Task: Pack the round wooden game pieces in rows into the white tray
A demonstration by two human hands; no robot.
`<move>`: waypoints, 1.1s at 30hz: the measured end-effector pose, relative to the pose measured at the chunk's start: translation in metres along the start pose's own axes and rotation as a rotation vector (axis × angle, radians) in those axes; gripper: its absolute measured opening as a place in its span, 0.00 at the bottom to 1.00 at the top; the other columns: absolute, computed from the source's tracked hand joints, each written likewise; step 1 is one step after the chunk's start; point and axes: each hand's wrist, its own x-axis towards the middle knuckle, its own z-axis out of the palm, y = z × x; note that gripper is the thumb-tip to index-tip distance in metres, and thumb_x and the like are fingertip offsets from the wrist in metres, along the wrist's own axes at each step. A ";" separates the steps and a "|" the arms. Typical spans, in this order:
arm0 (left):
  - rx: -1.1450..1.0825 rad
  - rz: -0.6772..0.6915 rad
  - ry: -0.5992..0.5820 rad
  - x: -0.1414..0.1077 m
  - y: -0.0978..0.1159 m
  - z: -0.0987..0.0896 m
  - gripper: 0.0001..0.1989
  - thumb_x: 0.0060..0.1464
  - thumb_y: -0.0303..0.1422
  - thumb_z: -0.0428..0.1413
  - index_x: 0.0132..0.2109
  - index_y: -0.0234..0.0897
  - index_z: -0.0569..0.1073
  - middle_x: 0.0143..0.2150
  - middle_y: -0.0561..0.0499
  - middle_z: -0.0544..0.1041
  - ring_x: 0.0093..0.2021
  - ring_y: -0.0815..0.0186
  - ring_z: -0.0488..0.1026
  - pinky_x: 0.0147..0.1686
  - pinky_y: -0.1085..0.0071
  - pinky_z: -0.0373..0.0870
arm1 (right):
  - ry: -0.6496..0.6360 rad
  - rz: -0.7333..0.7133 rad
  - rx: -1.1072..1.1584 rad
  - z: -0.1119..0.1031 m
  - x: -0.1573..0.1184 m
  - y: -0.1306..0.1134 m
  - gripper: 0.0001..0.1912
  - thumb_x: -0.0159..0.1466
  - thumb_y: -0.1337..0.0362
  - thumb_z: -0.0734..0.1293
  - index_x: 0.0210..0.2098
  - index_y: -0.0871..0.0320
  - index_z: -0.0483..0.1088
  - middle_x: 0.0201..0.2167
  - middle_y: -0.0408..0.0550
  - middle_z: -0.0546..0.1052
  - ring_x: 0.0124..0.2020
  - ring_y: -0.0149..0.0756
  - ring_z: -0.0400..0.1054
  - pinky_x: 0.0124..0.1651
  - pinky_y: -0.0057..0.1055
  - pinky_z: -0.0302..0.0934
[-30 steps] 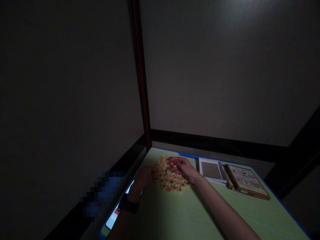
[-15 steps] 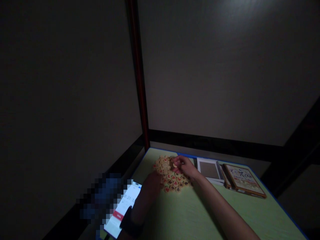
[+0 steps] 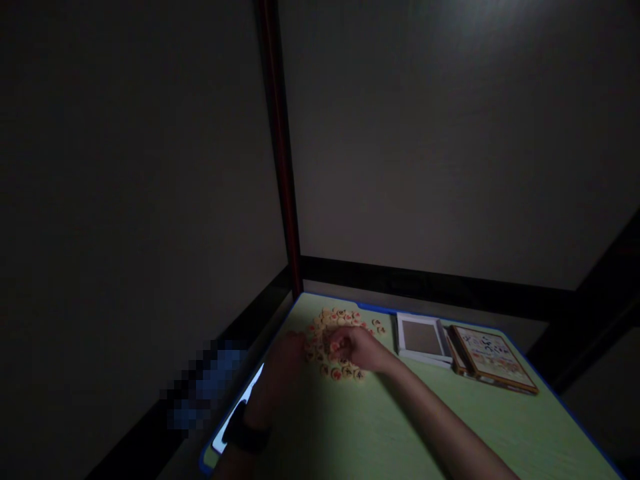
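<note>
Round wooden Chinese chess pieces (image 3: 337,375) with red and black characters lie in a loose cluster near the table's far left corner. Over the middle of the cluster, my right hand (image 3: 359,347) curls its fingers, thumb and fingertips pinched on one red-marked Chinese chess piece (image 3: 335,347). At the cluster's left edge is my left hand (image 3: 289,352), dark and seen from the back. Its fingers are hidden, so I cannot make out what they hold, if anything. A dark band (image 3: 246,430) circles the left wrist.
A white open box (image 3: 445,360) stands right of the pieces, beside a flat printed game box (image 3: 495,357). A lit phone (image 3: 220,440) lies at the left table edge, mostly behind my left arm. Walls rise beyond the blue-edged green table (image 3: 400,433).
My right hand has moved left and nearer over the cluster. My left hand has shifted left, covering more of the phone. Pieces at the far right of the cluster now show.
</note>
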 end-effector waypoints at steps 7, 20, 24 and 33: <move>0.102 -0.085 -0.092 0.017 -0.011 -0.009 0.14 0.63 0.24 0.45 0.45 0.34 0.75 0.45 0.41 0.79 0.47 0.59 0.77 0.45 0.69 0.68 | 0.087 -0.231 -0.602 0.056 0.001 -0.022 0.15 0.61 0.72 0.64 0.45 0.57 0.77 0.45 0.53 0.79 0.50 0.44 0.69 0.55 0.36 0.60; -0.050 0.033 -0.122 0.045 -0.010 -0.003 0.13 0.59 0.24 0.49 0.39 0.32 0.78 0.43 0.41 0.81 0.44 0.62 0.76 0.44 0.71 0.67 | 0.087 -0.095 -0.744 0.075 -0.008 -0.015 0.11 0.63 0.68 0.63 0.39 0.60 0.78 0.40 0.54 0.78 0.48 0.44 0.68 0.54 0.35 0.60; -0.085 0.079 -0.138 0.048 -0.010 0.001 0.14 0.58 0.25 0.49 0.38 0.34 0.80 0.43 0.42 0.82 0.43 0.61 0.77 0.44 0.70 0.68 | 0.096 -0.113 -0.744 0.075 -0.010 -0.016 0.10 0.62 0.70 0.64 0.38 0.60 0.78 0.37 0.53 0.79 0.46 0.41 0.69 0.57 0.33 0.58; -0.119 0.148 -0.103 0.054 -0.021 0.017 0.14 0.60 0.27 0.49 0.41 0.36 0.80 0.42 0.43 0.82 0.44 0.62 0.77 0.46 0.71 0.68 | 0.131 -0.035 -0.686 0.030 -0.001 -0.023 0.13 0.59 0.71 0.64 0.38 0.54 0.79 0.41 0.48 0.81 0.46 0.39 0.73 0.48 0.29 0.63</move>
